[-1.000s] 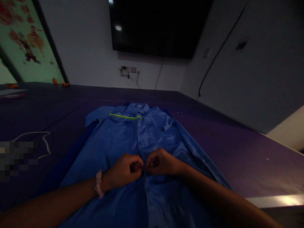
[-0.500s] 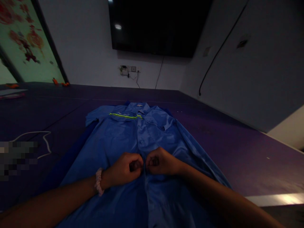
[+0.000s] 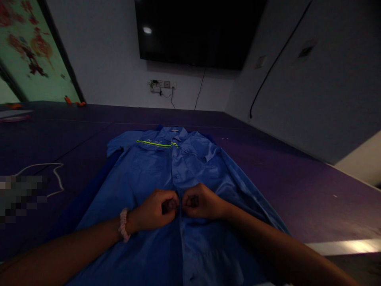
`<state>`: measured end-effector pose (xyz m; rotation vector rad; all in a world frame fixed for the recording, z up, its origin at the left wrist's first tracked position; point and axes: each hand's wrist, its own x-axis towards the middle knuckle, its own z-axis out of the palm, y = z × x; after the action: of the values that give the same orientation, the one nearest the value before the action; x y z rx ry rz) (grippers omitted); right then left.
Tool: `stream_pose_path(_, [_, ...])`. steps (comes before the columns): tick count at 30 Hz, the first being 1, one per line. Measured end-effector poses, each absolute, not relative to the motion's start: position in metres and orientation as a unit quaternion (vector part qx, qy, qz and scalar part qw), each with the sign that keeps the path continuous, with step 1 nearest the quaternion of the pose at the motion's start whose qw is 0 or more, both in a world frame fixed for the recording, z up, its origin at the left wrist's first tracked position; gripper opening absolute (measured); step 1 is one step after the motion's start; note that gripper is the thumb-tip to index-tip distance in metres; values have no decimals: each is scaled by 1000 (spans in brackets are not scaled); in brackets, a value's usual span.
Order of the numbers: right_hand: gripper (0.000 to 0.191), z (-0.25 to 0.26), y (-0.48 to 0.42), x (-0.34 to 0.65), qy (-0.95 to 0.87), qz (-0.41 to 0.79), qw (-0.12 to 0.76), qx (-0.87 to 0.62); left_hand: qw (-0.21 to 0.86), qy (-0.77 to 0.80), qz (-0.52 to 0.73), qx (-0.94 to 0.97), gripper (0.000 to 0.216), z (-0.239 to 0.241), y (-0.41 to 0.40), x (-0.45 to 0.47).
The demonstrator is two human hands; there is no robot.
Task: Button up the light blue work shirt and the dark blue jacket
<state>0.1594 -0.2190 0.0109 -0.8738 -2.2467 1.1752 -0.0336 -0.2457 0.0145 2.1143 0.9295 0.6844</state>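
Note:
A blue short-sleeved button shirt lies spread out, collar away from me, with a yellow-green stripe across the chest. Another, darker blue garment shows from under its left side. My left hand, with a pink scrunchie at the wrist, pinches the shirt's front opening from the left. Facing it, my right hand is closed on the same front edge from the right. The fingertips nearly meet, and whatever button lies between them is hidden. Above the hands a button on the placket is visible.
The purple surface stretches to the walls. At left lie a white cable and a blurred-out object. A large dark screen hangs on the back wall above sockets. Small orange things sit at far left.
Both hands stay closed at the same spot on the shirt front, with barely any finger movement. The whole view has shifted very slightly.

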Motion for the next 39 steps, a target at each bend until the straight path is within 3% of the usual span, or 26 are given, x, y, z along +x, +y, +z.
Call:
stream_pose_path(23, [10,21,-220,160,-824,427,199,-314,165,224,273,921,10,12,-238,-42])
stream_pose_path(39, [22,15,-215,159,-794,481,182,-324,127,165,270,940,10,12,-238,-44])
